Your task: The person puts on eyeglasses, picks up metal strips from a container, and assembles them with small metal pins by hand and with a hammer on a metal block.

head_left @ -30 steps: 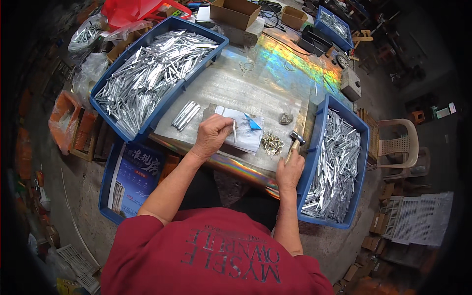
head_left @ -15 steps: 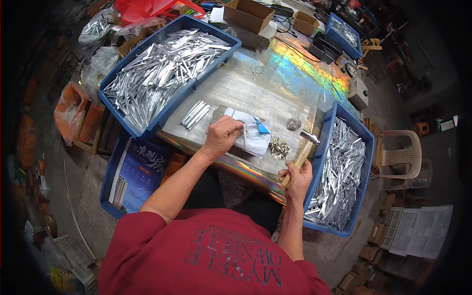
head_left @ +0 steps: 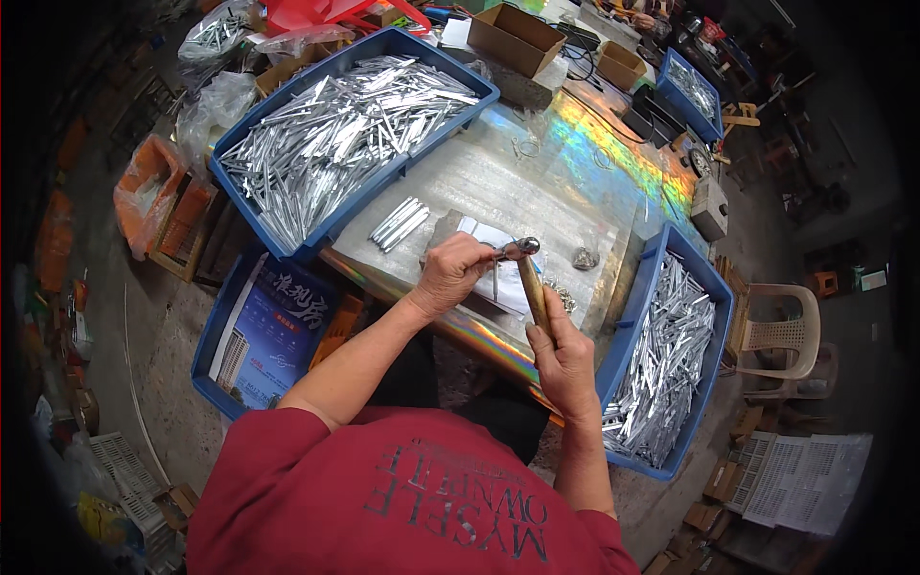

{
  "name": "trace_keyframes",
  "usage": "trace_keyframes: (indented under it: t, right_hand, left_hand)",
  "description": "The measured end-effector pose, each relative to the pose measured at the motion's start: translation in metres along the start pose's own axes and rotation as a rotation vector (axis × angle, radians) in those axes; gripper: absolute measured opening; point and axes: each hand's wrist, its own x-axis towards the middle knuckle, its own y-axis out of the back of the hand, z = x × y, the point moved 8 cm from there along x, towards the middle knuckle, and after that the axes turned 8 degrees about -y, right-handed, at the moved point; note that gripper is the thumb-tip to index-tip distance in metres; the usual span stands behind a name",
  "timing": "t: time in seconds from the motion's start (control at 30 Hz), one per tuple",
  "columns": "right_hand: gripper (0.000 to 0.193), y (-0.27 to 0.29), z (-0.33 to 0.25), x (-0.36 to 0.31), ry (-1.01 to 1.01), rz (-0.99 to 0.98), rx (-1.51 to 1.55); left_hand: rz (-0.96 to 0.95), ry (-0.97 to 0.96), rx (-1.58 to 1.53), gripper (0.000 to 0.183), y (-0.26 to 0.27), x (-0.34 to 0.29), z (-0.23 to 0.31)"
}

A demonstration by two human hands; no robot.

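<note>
My right hand (head_left: pixel 563 364) is wrapped round the wooden handle of a hammer (head_left: pixel 533 292). The hammer's metal head is up beside my left fingertips, over a white paper-covered block (head_left: pixel 476 230). My left hand (head_left: pixel 452 273) pinches a slim silvery metal strip (head_left: pixel 495 281) that points down toward the block; the hammer partly hides its upper end. Beyond the hammer handle lies a heap of small shiny metal parts (head_left: pixel 565 295), partly covered by it. A short row of silvery strips (head_left: pixel 399 224) rests on the table left of the block.
A big blue bin (head_left: pixel 222 172) of metal strips stands at the table's left, another blue bin (head_left: pixel 725 297) at its right. A small greyish lump (head_left: pixel 585 257) sits near the heap. Cardboard boxes (head_left: pixel 516 38) are at the back. A beige chair (head_left: pixel 781 333) stands far right.
My right hand has raised the hammer and swung its head leftward, over the block next to my left fingertips. The left hand keeps its pinch on the strip.
</note>
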Motion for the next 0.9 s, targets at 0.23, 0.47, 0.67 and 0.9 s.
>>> trace_keyframes:
  t: [0.23, 0.47, 0.67, 0.9]
  right_hand:
    - [0.046, 0.041, -0.047, -0.008, 0.158, 0.185, 0.093]
    - [0.045, 0.007, -0.021, 0.008, 0.208, 0.03, -0.201]
    - [0.046, 0.055, -0.059, -0.009, 0.205, 0.284, 0.004]
    - [0.048, 0.008, -0.011, 0.004, 0.241, 0.085, -0.215]
  left_hand:
    - [0.017, -0.015, -0.013, 0.012, 0.004, 0.0, 0.001]
    - [-0.008, -0.064, 0.089, 0.011, -0.002, 0.005, 0.001]
    - [-0.008, -0.019, 0.007, 0.009, 0.003, -0.003, -0.003]
    - [0.002, 0.028, -0.037, 0.009, 0.0, -0.002, -0.001]
